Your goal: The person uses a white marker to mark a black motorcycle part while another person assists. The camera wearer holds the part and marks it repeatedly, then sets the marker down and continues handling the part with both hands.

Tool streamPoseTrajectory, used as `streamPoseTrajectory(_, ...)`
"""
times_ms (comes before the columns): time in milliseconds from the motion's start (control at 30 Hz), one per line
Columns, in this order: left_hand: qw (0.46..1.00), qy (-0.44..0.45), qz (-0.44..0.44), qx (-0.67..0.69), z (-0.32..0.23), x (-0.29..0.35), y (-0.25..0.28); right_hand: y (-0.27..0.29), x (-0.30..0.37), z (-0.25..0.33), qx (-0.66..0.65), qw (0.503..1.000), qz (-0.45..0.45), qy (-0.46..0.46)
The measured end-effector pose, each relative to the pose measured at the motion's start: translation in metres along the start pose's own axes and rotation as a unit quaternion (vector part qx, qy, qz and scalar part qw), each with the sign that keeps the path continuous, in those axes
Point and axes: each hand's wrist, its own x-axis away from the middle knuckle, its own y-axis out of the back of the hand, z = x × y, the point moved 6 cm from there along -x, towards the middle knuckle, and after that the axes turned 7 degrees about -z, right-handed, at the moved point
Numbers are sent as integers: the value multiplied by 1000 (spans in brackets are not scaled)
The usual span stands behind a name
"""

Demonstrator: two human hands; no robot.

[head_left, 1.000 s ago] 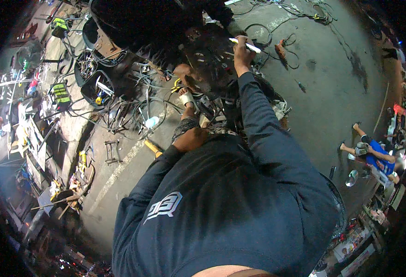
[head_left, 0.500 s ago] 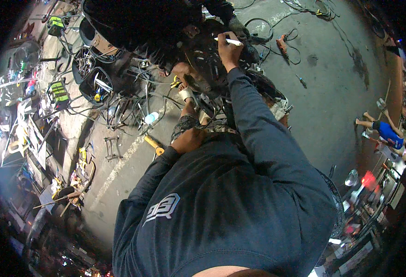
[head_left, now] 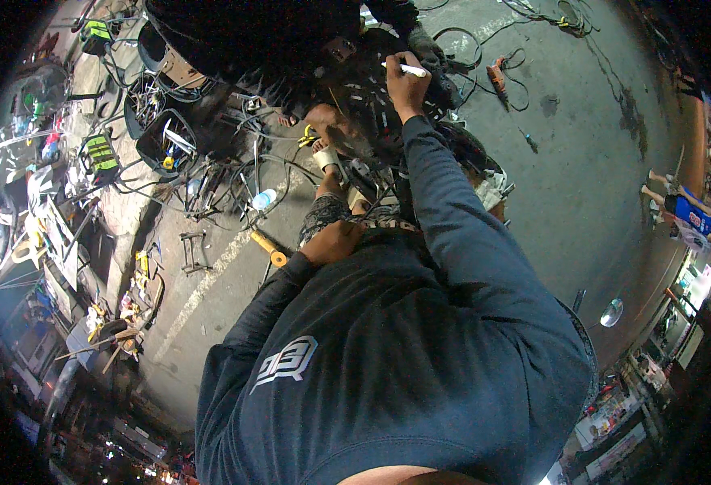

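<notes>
At the upper middle my right hand (head_left: 406,87) is closed around a white marker pen (head_left: 408,70), arm stretched forward. Its barrel points left over a dark, cluttered assembly (head_left: 372,105), whose exact kind the shadow hides. Close beyond the hand is a person in black clothing (head_left: 234,40), bent over the same assembly; a dark glove (head_left: 430,52) shows just right of my pen. My left hand (head_left: 333,242) rests on my lap against patterned shorts. Its fingers are tucked in and mostly hidden.
A yellow-handled tool (head_left: 268,248) lies left of my lap, near a clear bottle (head_left: 264,200). Black bins (head_left: 165,145) and tangled cables stand further left. An orange power tool (head_left: 497,83) with its cord lies on the right floor. Someone in blue (head_left: 691,214) is at the far right.
My right hand and the marker pen have shifted slightly to the right. The person in blue appears further right, and the red glow at the right is gone. My left hand stays put.
</notes>
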Motion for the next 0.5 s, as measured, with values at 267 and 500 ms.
streamPoseTrajectory(267, 999, 10, 21, 44, -1, -2, -1, -3, 4, 5, 51, 997, 6, 54)
streamPoseTrajectory(500, 998, 26, 30, 56, -12, 1, 6, -1, 5, 8, 34, 998, 5, 54)
